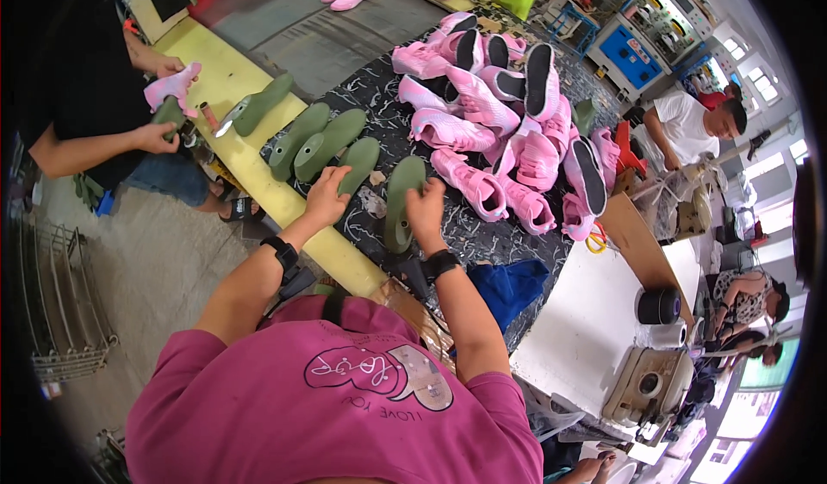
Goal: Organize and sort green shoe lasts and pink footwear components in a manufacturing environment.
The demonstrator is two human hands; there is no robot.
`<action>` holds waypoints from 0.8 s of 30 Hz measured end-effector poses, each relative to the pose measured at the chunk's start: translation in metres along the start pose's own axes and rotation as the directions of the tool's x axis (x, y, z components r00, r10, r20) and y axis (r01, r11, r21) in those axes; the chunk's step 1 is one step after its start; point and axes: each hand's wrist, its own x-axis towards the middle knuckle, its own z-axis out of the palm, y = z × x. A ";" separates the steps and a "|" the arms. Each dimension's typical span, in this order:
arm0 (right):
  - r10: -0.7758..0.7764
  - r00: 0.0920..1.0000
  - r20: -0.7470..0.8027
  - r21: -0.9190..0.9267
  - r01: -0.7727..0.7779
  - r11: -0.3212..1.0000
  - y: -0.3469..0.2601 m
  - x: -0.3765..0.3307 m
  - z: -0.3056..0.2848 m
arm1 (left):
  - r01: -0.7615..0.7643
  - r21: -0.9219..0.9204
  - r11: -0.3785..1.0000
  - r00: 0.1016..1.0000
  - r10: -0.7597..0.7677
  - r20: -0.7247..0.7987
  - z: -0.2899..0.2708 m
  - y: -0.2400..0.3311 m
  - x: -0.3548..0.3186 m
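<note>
My left hand (326,196) has its fingers bent over the lower end of a green shoe last (360,157) lying on the dark patterned table (366,92). To its right, my right hand (425,212) grips the side of another green shoe last (401,187). Two more green lasts (329,145) rest side by side left of my left hand, across the table's edge. Beyond my right hand lies a heap of pink sneakers (495,109) with dark soles, piled at several angles.
At left a co-worker's hands hold a pink shoe upper (172,88) and a green last (169,115). Another last (264,105) lies on the yellow ledge (345,256). Blue cloth (508,290), scissors (596,239) and a white worktop (564,316) are at right.
</note>
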 end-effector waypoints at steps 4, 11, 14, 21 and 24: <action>0.114 0.992 -0.046 -0.031 -0.115 0.993 -0.009 0.024 -0.019 | -0.009 0.037 0.999 0.999 0.011 -0.053 -0.004 -0.012 -0.005; 0.051 0.998 -0.031 0.048 -0.050 0.998 0.023 0.104 -0.020 | 0.009 -0.008 1.000 1.000 -0.009 -0.018 -0.005 -0.010 -0.003; 0.122 0.991 0.062 0.213 -0.132 0.968 0.004 0.115 -0.031 | -0.041 0.011 0.999 0.998 0.041 -0.047 -0.002 -0.005 -0.001; -0.023 0.961 0.276 0.522 -0.130 0.843 -0.110 0.109 -0.055 | -0.007 0.000 1.000 0.999 0.007 -0.045 -0.006 -0.006 -0.001; -0.066 0.952 0.298 0.578 -0.125 0.806 -0.124 0.108 -0.051 | 0.010 -0.014 1.000 1.000 -0.011 -0.023 -0.007 -0.003 -0.002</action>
